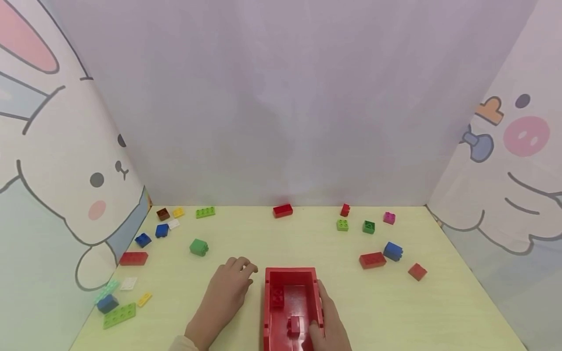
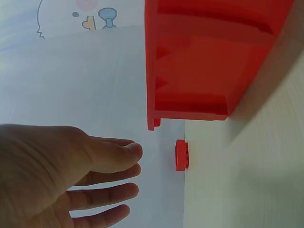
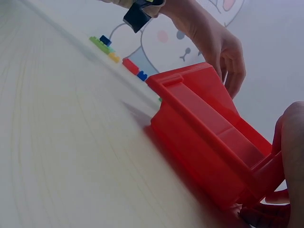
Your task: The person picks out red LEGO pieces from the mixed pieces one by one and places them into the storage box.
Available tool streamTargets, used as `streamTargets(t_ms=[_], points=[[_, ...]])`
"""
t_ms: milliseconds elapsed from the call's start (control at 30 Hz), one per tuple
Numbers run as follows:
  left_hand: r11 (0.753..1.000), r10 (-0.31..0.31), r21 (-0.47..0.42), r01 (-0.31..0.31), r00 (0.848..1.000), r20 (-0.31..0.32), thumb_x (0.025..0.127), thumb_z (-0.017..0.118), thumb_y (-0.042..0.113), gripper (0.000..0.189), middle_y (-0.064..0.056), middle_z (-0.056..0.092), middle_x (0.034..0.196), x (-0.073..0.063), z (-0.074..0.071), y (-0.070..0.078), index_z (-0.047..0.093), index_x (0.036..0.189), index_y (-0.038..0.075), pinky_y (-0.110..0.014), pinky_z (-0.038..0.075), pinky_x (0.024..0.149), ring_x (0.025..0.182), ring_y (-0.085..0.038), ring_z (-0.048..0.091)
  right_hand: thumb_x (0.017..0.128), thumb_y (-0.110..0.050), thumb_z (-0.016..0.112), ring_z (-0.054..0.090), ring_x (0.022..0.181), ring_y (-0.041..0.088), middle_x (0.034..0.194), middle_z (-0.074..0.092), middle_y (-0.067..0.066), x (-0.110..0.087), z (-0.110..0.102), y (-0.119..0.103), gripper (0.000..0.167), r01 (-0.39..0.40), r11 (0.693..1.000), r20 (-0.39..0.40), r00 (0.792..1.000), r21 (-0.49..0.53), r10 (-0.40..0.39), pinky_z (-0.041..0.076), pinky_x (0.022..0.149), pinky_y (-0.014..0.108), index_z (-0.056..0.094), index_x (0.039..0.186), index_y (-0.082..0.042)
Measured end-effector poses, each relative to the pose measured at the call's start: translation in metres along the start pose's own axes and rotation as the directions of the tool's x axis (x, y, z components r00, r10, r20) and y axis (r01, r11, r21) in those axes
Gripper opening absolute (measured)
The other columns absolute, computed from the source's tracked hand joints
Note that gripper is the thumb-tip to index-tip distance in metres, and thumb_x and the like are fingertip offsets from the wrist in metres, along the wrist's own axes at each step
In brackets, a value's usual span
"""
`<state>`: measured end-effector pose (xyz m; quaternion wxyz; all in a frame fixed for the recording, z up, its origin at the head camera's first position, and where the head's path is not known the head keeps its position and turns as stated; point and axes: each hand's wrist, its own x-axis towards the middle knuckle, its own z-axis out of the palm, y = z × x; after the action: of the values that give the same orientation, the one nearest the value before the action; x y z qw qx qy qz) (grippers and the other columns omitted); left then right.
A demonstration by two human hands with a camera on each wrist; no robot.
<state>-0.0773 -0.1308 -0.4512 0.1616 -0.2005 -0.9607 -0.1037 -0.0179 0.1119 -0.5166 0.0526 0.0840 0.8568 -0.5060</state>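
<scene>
A red plastic box (image 1: 269, 317) without a lid stands at the front middle of the table. Two bricks lie inside it: a red brick (image 1: 277, 296) by the left wall and a smaller reddish brick (image 1: 294, 325) nearer the front. My right hand (image 1: 330, 321) grips the box's right wall, thumb over the rim and fingers outside; the right wrist view shows the box (image 3: 190, 142) with the hand at its edge. Left of the box, my left hand (image 1: 231, 282) hovers apart from it, fingers loosely bent and holding nothing. The left wrist view shows that hand (image 2: 71, 175) beside the box.
A green brick (image 1: 199, 247) lies beyond my left hand. Several bricks and plates line the left edge, among them a lime plate (image 1: 119, 316) and a red brick (image 1: 133, 258). A red brick (image 1: 283, 210) sits at the back; a red brick (image 1: 372, 260) and blue brick (image 1: 392, 251) lie right.
</scene>
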Motion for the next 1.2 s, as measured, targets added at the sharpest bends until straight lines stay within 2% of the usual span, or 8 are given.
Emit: streamTargets(t_ms=[167, 400, 767, 1000, 1200], points=[[0.999, -0.043, -0.003, 0.043, 0.999, 0.021, 0.086, 0.084, 0.01, 0.026, 0.002, 0.069, 0.107, -0.001, -0.003, -0.004, 0.072, 0.106, 0.02, -0.033, 0.057, 0.08, 0.098, -0.018, 0.064, 0.08, -0.006, 0.068, 0.061, 0.118, 0.028, 0.152, 0.051, 0.003, -0.001, -0.001, -0.001, 0.097, -0.014, 1.0, 0.01, 1.0, 0.003, 0.014, 0.064, 0.09, 0.048, 0.025, 0.165, -0.027], [0.997, -0.074, -0.008, 0.074, 0.997, 0.01, 0.086, 0.084, 0.009, 0.025, 0.001, 0.07, 0.107, -0.001, -0.003, -0.014, 0.073, 0.106, 0.018, -0.035, 0.057, 0.078, 0.098, -0.019, 0.064, 0.081, -0.005, 0.067, 0.061, 0.116, 0.029, 0.152, 0.051, 0.007, -0.003, -0.001, 0.0, 0.096, 0.021, 1.0, 0.013, 1.0, 0.013, -0.022, 0.064, 0.088, 0.049, 0.024, 0.165, -0.026], [0.992, -0.127, -0.001, 0.128, 0.991, 0.035, 0.086, 0.084, 0.008, 0.025, -0.003, 0.071, 0.108, 0.002, -0.007, -0.028, 0.074, 0.106, 0.016, -0.038, 0.057, 0.08, 0.099, -0.023, 0.065, 0.081, -0.009, 0.068, 0.06, 0.117, 0.029, 0.152, 0.051, 0.006, -0.002, -0.001, -0.003, 0.098, -0.032, 0.999, 0.022, 0.999, -0.003, 0.032, 0.064, 0.088, 0.049, 0.023, 0.166, -0.027], [0.991, -0.131, 0.013, 0.131, 0.991, 0.013, 0.085, 0.085, 0.008, 0.025, -0.003, 0.072, 0.108, 0.003, -0.008, -0.038, 0.074, 0.106, 0.015, -0.039, 0.057, 0.078, 0.098, -0.025, 0.065, 0.08, -0.008, 0.069, 0.06, 0.118, 0.029, 0.152, 0.05, 0.005, -0.001, 0.0, -0.003, 0.099, -0.022, 1.0, 0.017, 1.0, 0.002, 0.022, 0.064, 0.089, 0.05, 0.023, 0.166, -0.027], [0.988, -0.152, -0.006, 0.152, 0.988, 0.002, 0.085, 0.085, 0.007, 0.026, -0.006, 0.072, 0.109, 0.002, -0.011, -0.05, 0.074, 0.107, 0.014, -0.043, 0.058, 0.083, 0.101, -0.028, 0.066, 0.082, -0.008, 0.068, 0.06, 0.117, 0.03, 0.153, 0.05, 0.007, -0.002, -0.002, -0.002, 0.098, -0.007, 1.0, 0.032, 0.999, 0.004, 0.007, 0.064, 0.088, 0.05, 0.022, 0.166, -0.026]])
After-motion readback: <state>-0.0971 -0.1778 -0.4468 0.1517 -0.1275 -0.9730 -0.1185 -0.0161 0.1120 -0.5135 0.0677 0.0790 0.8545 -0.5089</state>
